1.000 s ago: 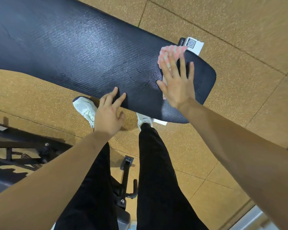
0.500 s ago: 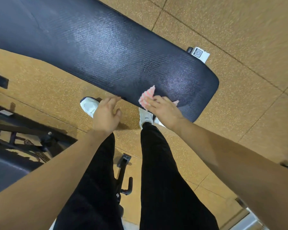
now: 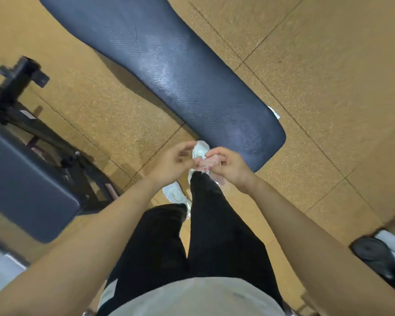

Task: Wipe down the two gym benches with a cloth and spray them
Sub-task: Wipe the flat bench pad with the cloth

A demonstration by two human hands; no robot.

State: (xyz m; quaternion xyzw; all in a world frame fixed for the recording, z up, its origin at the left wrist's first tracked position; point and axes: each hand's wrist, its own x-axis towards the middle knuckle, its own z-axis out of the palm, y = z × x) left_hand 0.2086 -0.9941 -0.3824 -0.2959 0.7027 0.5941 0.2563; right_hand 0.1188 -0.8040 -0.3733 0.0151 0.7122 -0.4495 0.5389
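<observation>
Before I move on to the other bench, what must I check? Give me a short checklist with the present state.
1. The right hand grips the cloth: ok.
2. The left hand also holds the cloth: cannot tell, blurred.
3. The cloth is spread flat for wiping: not ok, it is bunched.
4. The dark bench shows a wet sheen: ok.
5. The other bench, at the left, is wiped: cannot tell.
6. A spray bottle is within reach: cannot tell, none in view.

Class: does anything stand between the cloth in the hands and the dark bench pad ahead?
Nothing visible does. The right hand grips the cloth just short of the bench pad's near end; only open air lies between.
</observation>
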